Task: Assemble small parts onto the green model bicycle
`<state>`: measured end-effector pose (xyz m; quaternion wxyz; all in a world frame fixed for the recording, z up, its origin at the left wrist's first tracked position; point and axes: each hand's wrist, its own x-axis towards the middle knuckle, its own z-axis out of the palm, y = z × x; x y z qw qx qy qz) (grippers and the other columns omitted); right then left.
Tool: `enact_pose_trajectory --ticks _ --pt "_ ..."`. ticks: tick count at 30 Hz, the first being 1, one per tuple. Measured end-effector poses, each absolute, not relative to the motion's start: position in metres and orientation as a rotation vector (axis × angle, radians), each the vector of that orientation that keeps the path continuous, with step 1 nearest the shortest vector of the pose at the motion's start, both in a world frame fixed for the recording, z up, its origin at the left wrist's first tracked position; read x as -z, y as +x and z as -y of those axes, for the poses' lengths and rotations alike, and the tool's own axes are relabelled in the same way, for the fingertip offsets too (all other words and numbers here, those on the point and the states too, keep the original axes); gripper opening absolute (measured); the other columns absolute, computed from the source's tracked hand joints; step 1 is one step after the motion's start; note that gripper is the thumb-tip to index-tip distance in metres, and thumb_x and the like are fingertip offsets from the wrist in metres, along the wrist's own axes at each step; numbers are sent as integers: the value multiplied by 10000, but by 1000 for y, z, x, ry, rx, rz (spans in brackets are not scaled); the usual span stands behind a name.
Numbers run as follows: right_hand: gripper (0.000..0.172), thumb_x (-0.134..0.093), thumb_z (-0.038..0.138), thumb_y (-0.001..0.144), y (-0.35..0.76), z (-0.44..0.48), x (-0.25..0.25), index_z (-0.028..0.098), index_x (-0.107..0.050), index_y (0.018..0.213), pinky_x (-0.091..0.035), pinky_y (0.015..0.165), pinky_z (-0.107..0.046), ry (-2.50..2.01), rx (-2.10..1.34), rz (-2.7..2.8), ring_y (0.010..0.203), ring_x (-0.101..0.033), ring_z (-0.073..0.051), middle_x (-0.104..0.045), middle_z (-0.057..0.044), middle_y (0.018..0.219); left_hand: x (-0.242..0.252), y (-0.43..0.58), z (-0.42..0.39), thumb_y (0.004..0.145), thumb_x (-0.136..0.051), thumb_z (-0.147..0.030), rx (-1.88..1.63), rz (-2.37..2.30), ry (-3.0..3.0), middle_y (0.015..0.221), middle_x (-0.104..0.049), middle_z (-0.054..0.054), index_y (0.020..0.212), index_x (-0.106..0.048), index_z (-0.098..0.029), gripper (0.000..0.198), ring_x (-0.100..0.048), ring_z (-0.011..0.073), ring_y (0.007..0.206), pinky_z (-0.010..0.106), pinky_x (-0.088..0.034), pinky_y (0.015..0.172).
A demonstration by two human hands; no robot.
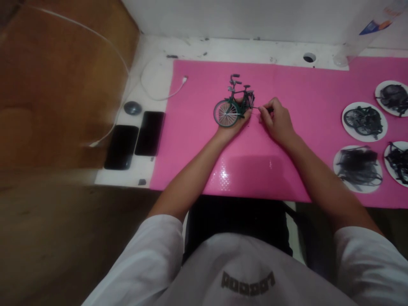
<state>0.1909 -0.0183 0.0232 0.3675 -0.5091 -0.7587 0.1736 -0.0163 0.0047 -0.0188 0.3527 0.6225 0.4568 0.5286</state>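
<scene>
A dark green miniature bicycle (227, 114) stands upright over the pink mat (191, 157), its front wheel turned toward me at the left. My left hand (237, 121) is closed around its lower rear part, which the fingers partly hide. To the right, my right hand (278, 121) pinches a small screwdriver-like tool (270, 109) with a dark handle. The tool's thin shaft points left and reaches the bicycle's rear wheel area. Whether its tip touches the bicycle is too small to tell.
White plates (365, 121) with black bicycle parts stand at the right. Two dark phones (149, 133) and a round dark object (132, 108) lie at the left, near a white cable (165, 97). A clear plastic bottle (366, 32) stands at the back right, beside a table hole (309, 57).
</scene>
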Motion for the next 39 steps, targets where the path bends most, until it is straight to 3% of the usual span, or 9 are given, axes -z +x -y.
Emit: enact_pose_trajectory --ticks 10,16,20,32,39 --pt "707 -306 818 1116 188 22 -26 244 -703 1002 -529 794 -381 -1427 -470 1922 707 -670 -242 -639 -24 662 20 -15 -5 871 -814 -747 -1364 -1141 1579 1154 -816 114 1087 -682 -280 531 -786 327 1131 602 -634 1110" --pt "708 -397 856 1075 189 24 -31 221 -665 1241 -533 822 -411 -1373 -545 1903 807 -660 -247 -687 -67 906 19 -18 -4 888 -809 -701 -1314 -1121 1512 1264 -795 118 1218 -702 -282 544 -731 368 1272 631 -564 1180" --pt "677 -467 832 1068 192 20 -27 228 -637 1322 -540 828 -427 -1320 -606 1928 831 -635 -246 -664 -68 942 18 -20 -4 892 -794 -725 -1268 -1124 1514 1236 -799 122 1287 -689 -288 598 -683 385 1345 648 -525 1212" --pt "709 -361 885 1062 191 19 -25 252 -679 1044 -520 810 -430 -1437 -556 1897 801 -645 -277 -583 -49 754 25 -19 -7 900 -803 -695 -1283 -1096 1541 1249 -786 135 1284 -696 -277 578 -713 380 1282 641 -522 1225" --pt "663 -485 852 1051 190 23 -27 253 -628 1296 -531 822 -436 -1341 -639 1888 819 -636 -256 -663 -58 920 23 -19 -6 895 -796 -700 -1287 -1147 1544 1249 -791 124 1300 -683 -302 580 -678 387 1333 645 -514 1240"
